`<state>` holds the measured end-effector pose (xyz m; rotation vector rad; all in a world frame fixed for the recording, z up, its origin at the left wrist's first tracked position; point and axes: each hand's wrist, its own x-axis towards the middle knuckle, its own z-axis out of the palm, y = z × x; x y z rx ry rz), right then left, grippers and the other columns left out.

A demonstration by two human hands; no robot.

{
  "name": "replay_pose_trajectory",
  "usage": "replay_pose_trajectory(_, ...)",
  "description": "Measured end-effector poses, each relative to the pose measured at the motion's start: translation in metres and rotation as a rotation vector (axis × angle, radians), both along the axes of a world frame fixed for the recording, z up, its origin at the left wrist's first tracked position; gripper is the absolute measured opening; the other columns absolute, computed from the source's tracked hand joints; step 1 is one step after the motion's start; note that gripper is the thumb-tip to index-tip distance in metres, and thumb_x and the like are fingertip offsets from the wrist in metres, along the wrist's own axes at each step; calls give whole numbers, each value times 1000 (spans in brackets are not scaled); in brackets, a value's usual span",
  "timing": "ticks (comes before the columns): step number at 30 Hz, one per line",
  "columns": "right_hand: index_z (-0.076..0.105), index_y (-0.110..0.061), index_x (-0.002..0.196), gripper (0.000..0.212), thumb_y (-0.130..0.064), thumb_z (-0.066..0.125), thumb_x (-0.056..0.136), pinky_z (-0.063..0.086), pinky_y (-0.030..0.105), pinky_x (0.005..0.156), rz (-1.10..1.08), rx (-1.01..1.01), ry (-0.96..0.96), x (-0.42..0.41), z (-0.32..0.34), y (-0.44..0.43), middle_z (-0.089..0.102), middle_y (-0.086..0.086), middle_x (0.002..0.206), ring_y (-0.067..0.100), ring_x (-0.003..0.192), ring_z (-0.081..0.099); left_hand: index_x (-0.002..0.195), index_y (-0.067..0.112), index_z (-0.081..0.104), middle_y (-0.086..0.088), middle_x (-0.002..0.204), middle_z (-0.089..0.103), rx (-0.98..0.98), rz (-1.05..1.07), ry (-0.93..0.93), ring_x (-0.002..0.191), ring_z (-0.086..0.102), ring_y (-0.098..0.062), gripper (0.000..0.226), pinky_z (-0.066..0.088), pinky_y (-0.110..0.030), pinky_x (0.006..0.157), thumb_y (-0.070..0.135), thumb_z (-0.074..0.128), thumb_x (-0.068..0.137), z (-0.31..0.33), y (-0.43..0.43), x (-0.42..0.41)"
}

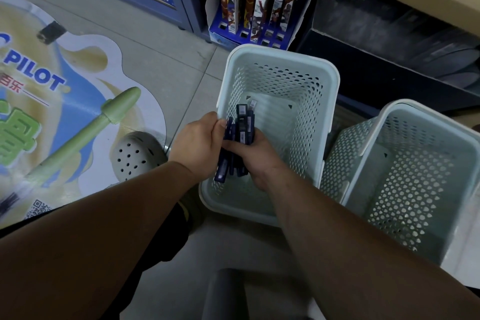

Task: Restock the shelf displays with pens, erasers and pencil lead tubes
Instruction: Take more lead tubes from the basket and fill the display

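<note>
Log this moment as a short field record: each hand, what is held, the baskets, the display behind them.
left hand: pinches the left side of the bundle
right hand: grips the bundle from the right
bundle of dark blue tubes: held over the near basket
near basket: pale green, perforated
second basket: same kind, to its right
display box: blue, behind the near basket, holds upright printed packs
floor decal: pen advert, at left
</note>
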<state>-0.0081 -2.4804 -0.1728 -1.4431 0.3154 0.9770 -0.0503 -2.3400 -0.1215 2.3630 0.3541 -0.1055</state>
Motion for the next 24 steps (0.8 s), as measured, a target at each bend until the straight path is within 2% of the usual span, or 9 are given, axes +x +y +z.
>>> replay_pose_trajectory(5, 72, -14, 104, 31, -16, 79, 73, 60, 51, 88, -4, -58, -10, 3, 3, 5, 77, 8, 96, 27, 92, 74, 80, 16, 41, 1, 64, 45, 9, -12, 9, 58, 43, -27, 33, 26, -35, 55, 37, 32, 103, 1, -3, 1)
replay_pose_trajectory(9, 72, -12, 103, 30, -10, 78, 75, 60, 51, 87, -67, -75, 11, 4, 10, 3, 77, 10, 94, 29, 90, 74, 81, 15, 41, -1, 65, 47, -1, -25, -2, 59, 42, -27, 30, 26, -35, 56, 30, 37, 106, 3, -7, 2)
replay_pose_trajectory(13, 72, -13, 93, 14, -7, 73, 80, 61, 41, 77, -89, -91, -39, 14, 28, -2, 74, 7, 85, 25, 81, 71, 81, 15, 41, -1, 62, 46, 16, -42, 4, 56, 43, -28, 32, 28, -36, 54, 35, 33, 104, 3, -6, 2)
replay_pose_trajectory(17, 69, -20, 88, 16, -5, 72, 83, 55, 36, 77, -93, -108, -132, 35, 60, -28, 70, 3, 83, 21, 80, 65, 80, 17, 39, 4, 63, 44, 52, -3, 62, 56, 41, -19, 35, 24, -33, 53, 42, 37, 103, 6, -2, 4)
replay_pose_trajectory(20, 72, -19, 95, 16, -10, 73, 83, 53, 44, 85, -108, -64, -149, 48, 87, -58, 72, 13, 93, 27, 88, 66, 84, 15, 41, 1, 70, 47, 73, 92, 1, 62, 42, -13, 33, 24, -32, 52, 43, 46, 100, 23, -2, 12)
replay_pose_trajectory(24, 71, -20, 100, 29, -16, 74, 71, 50, 51, 90, -194, 3, -118, 60, 119, -99, 72, 8, 93, 32, 92, 64, 93, 15, 46, -1, 82, 52, 91, 139, -144, 67, 46, -19, 18, 30, -33, 60, 28, 57, 98, 61, -27, 44)
